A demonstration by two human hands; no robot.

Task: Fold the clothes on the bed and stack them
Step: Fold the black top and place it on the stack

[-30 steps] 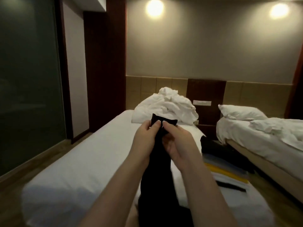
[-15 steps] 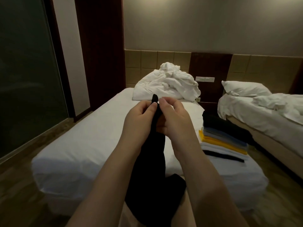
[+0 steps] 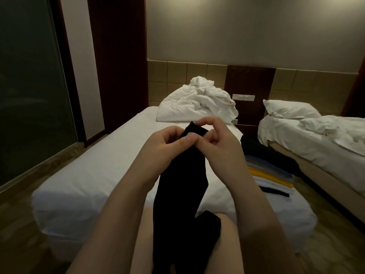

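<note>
Black garment [image 3: 181, 186]: a long, dark piece hanging from the hands down over the person's legs, with its lower end bunched near the lap. It is not on the bed yet. In this dim light its edges are hard to read, so a crooked fold could easily pass unnoticed.

Left hand [image 3: 167, 143]: curled, with the thumb and fingers [image 3: 189, 137] pinching the garment's top edge from the left.

Right hand [image 3: 219, 141]: its fingers [image 3: 207, 121] are bent over the same top edge, just beside the left hand's. With both grips so close together the cloth hangs narrow and may twist. If one pinch slips, the whole length likely drops to the lap or floor.

Bed [image 3: 98, 175]: a white sheet lies beyond the hands. Laying the garment down bunched would trap creases.

Stack [image 3: 270, 169]: folded clothes, dark on top and blue and yellow below, sit near the bed's right edge. A careless placement could nudge the pile off that side.

Black strip [image 3: 274, 191]: lies at the stack's near foot and is easily overlooked.

Duvet heap [image 3: 197, 107]: crumpled white bedding at the bed's head, well apart from the hands.
</note>
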